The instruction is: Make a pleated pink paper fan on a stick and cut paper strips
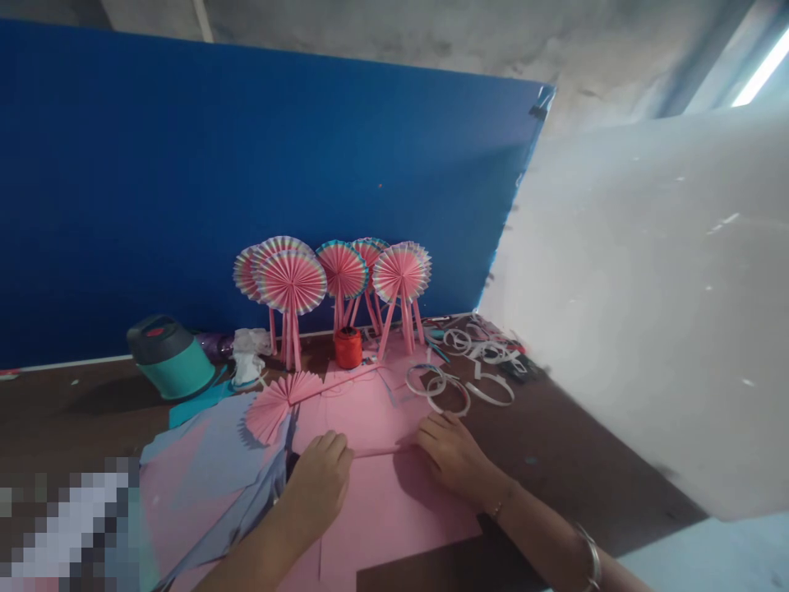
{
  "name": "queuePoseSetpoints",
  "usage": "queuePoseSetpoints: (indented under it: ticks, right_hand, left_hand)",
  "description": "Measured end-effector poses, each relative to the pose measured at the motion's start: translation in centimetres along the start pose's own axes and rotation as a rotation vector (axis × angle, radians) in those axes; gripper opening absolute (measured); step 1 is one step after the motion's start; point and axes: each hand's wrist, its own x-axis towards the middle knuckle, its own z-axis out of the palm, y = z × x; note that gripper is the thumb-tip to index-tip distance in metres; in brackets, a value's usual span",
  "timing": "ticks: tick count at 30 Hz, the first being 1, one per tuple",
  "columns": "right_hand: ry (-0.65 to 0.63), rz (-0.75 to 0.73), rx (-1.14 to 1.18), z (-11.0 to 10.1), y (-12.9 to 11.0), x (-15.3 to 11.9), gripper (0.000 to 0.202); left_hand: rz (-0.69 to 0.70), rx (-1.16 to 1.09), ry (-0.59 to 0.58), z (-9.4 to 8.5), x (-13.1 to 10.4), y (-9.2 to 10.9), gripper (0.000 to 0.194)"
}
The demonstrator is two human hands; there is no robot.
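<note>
On a brown counter (585, 485), blue panel (308, 148) behind — left hand (324, 471) and right hand (453, 456) pinch a slim pink paper strip (383, 450) between them.

One view, worn on the head, faces forward and steeply down over the table (74, 419), with left hand (324, 469) and right hand (456, 456) close below, blue board (246, 164) farther ahead.

Dim, slightly soft; strip light (763, 69) glares upper right

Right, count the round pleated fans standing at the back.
At least 6: three overlapping left fans, two overlapping middle fans, and one right fan. More may be hidden behind these.
</note>
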Motion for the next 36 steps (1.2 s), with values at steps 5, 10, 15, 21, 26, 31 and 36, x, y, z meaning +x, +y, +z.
queuePoseSetpoints:
  ticks: [5, 10, 15, 21, 26, 31, 36]
  right_hand:
    - [-0.049, -0.019, -0.017, -0.2, -0.2, 0.1, 0.018]
    - [-0.037, -0.003, 0.077, -0.2, -0.4, 0.3, 0.015]
    - [-0.017, -0.065, 0.142, 0.0, -0.5, 0.3, 0.016]
    - [0.038, 0.064, 0.355, 0.3, -0.5, 0.5, 0.013]
    - [0.017, 0.222, 0.47, 0.1, -0.5, 0.8, 0.007]
    - [0.005, 0.187, 0.449, -0.3, -0.5, 0.7, 0.016]
    - [0.026, 0.163, 0.406, -0.3, -0.4, 0.5, 0.015]
  left_hand:
    - [0.015, 0.063, 0.023, 0.2, 0.3, 0.3, 0.029]
    - [0.003, -0.042, 0.073, 0.8, 0.7, 0.4, 0.026]
    - [0.01, -0.172, 0.134, 1.4, 0.5, 0.6, 0.022]
    - [-0.075, -0.404, 0.185, 1.3, 0.8, 0.6, 0.025]
    - [-0.16, -0.628, 0.19, 1.4, 1.4, -0.1, 0.02]
    - [-0.196, -0.684, 0.191, 1.7, 1.7, -0.6, 0.018]
    - [-0.268, -0.693, 0.151, 1.7, 1.8, -0.5, 0.016]
